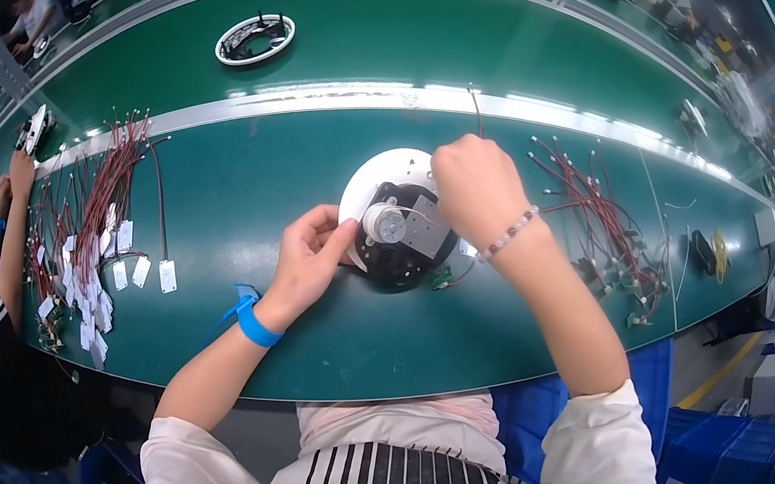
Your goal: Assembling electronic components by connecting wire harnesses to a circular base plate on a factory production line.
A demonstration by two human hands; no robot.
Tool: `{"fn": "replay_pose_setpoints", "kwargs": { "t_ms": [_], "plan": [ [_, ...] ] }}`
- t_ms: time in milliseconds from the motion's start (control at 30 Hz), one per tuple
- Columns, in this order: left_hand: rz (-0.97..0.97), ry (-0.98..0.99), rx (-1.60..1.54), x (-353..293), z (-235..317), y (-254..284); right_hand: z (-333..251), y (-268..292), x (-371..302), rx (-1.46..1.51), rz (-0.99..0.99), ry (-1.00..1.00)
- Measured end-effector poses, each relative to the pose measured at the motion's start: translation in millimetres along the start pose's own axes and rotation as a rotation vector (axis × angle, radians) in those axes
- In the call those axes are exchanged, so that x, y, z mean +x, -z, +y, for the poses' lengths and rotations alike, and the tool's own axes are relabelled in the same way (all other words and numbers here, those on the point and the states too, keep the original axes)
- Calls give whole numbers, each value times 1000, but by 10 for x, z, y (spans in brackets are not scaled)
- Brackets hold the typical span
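- The left hand grasps the left edge of a round unit, its thumb on the near face and its fingers curled at the rim.
- The right hand is curled at the unit's upper right edge, knuckles up; its fingertips are hidden beneath it, so I cannot tell what, if anything, it pinches.
- The round unit sits between the two hands, over the middle of the green workbench, and has a white disc behind a black housing, with a silver motor and a grey metal plate facing up.
- A thin dark wire sticks up just beyond the right hand.
- Just beside the unit's lower right, a small green board lies on the bench with a reddish wire curving from it.
- To the left, well apart, lies a bundle of red-brown wires with white plates at its near ends.
- To the right, a second wire bundle spreads out, with green boards at its near ends.
- Past the pale strip, a white-rimmed black ring rests on the green surface.
- At far left, a co-worker's hands are at a white-and-black part.
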State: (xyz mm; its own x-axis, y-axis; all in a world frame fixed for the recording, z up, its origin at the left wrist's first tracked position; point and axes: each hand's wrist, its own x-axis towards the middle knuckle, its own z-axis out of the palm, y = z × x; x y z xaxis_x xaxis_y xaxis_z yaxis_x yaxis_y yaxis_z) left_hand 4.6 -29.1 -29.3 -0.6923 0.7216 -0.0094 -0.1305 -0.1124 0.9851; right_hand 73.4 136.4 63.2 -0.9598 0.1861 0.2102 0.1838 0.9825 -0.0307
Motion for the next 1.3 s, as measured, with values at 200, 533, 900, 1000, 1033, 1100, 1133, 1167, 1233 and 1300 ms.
{"fn": "replay_pose_setpoints", "kwargs": {
  "t_ms": [200,533,900,1000,1033,1100,1133,1167,1233,1300],
  "plan": [
    [-40,-69,37,79,5,43,66,-57,14,30,-10,7],
    [-350,7,20,818,22,102,73,-154,93,193,-13,0],
    [-233,61,-57,847,-105,84,74,-363,92,484,158,-87],
    [-287,77,-64,871,-115,130,88,-405,109,533,176,-90],
    [-284,87,-55,870,-114,132,101,-421,117,553,147,-72],
    [-264,68,-2,838,-130,164,126,-306,68,603,105,-49],
    [-253,48,53,826,-143,186,153,-257,56,648,68,-34],
    [-249,33,62,837,-162,195,221,-295,66,749,138,-62],
    [-199,4,102,845,-202,176,331,-328,37,1007,196,-215],
    [-212,-49,117,856,-222,194,379,-479,62,1375,-47,-295]
  ]
}}
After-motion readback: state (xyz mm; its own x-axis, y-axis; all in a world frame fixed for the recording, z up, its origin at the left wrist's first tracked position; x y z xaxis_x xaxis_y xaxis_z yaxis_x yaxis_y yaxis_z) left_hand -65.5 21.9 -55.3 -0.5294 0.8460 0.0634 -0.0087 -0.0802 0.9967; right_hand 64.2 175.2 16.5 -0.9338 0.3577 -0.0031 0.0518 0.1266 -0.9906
